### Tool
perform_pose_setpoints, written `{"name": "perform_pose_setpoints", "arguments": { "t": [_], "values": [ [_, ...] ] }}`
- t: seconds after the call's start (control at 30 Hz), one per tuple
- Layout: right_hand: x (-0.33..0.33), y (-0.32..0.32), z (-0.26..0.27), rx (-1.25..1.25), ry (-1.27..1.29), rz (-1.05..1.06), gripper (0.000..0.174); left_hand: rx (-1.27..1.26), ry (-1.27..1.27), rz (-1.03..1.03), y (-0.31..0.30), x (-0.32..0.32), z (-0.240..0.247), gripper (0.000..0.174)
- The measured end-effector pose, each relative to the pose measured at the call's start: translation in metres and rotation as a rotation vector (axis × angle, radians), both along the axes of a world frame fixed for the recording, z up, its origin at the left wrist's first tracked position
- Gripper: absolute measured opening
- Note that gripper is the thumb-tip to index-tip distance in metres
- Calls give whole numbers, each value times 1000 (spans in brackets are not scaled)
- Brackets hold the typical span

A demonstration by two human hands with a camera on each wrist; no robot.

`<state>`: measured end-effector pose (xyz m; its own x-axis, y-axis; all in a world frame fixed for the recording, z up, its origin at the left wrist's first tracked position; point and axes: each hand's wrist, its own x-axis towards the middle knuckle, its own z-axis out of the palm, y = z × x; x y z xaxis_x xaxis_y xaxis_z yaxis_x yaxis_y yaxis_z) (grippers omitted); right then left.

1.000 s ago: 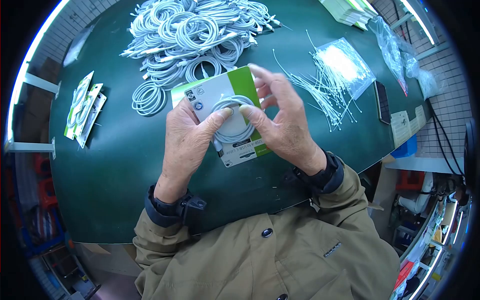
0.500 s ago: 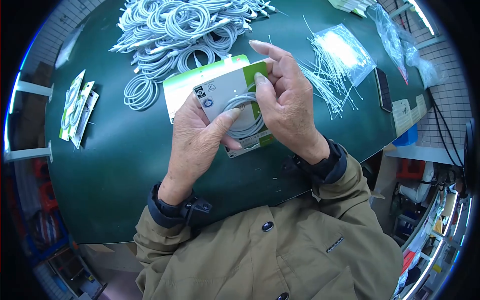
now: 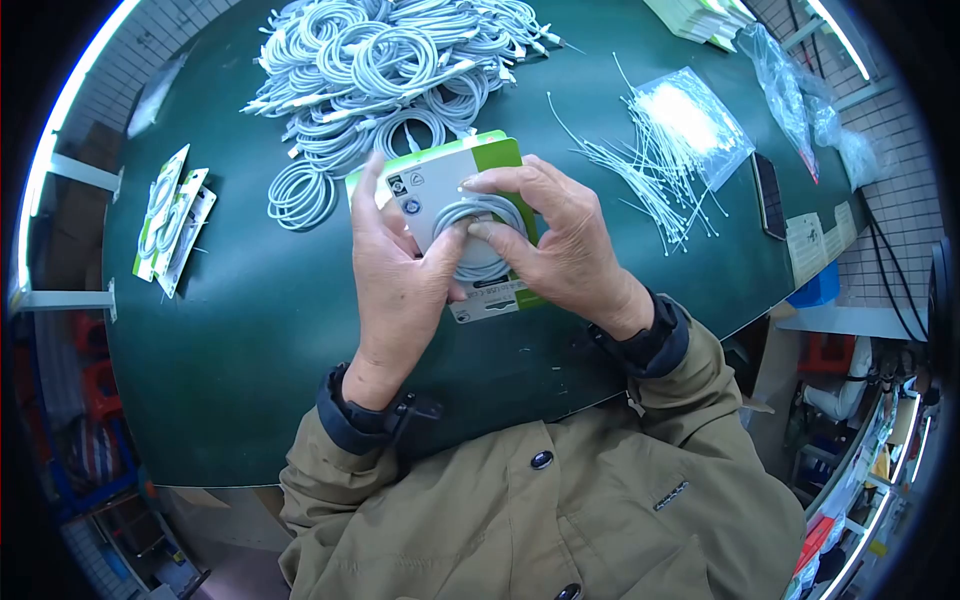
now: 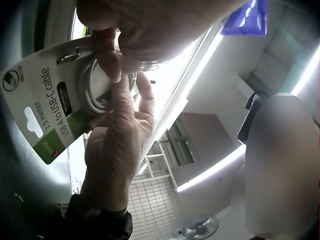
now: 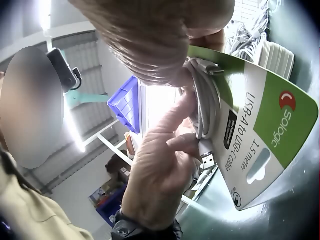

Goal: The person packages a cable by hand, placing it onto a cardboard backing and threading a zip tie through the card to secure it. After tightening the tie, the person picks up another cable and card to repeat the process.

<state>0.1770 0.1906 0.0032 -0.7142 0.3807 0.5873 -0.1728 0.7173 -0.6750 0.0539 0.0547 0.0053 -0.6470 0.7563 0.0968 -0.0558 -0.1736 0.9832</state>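
Observation:
A white-and-green cardboard packaging card (image 3: 425,185) printed "USB-A to USB-C cable" is held up over the table. Against its front lies a coiled white USB cable (image 3: 488,270); its USB-A plug (image 5: 208,161) hangs at the coil's edge in the right wrist view. My left hand (image 3: 395,285) holds card and coil, thumb at the coil's middle and index finger raised along the card's side. With thumb and curled index finger, my right hand (image 3: 570,235) grips the coil; the two thumb tips meet inside it. Behind the held card, a stack of cards (image 5: 276,61) lies on the table.
A big heap of coiled cables (image 3: 390,70) covers the far table. Carded cables (image 3: 170,225) lie at left. On the right are loose white zip ties (image 3: 650,190), a clear plastic bag (image 3: 735,150), a phone (image 3: 768,195) and more cards (image 3: 700,18).
My right thumb and index finger have come down from the card's green corner onto the coil. My left index finger has risen beside the card, and the left thumb remains at the coil's middle.

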Motion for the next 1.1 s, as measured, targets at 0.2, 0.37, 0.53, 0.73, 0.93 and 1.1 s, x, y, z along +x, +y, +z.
{"name": "perform_pose_setpoints", "arguments": {
  "t": [0.2,0.37,0.53,0.73,0.93,1.1],
  "values": [
    [-3,-9,-8,19,30,-116,32,-1,484,48,-1,-3,-24,70],
    [-4,-11,-13,-51,63,-96,31,76,303,18,-1,-1,-26,60],
    [-4,-17,-18,-65,98,-110,30,88,252,21,-1,1,-25,58],
    [-2,-11,-16,55,84,-160,31,223,193,17,6,1,-32,56],
    [-2,-1,-23,121,142,-175,28,-46,242,-4,-5,5,-13,48],
    [-6,-1,-30,-16,204,-188,24,-1,157,13,-7,9,-6,42]
  ]
}}
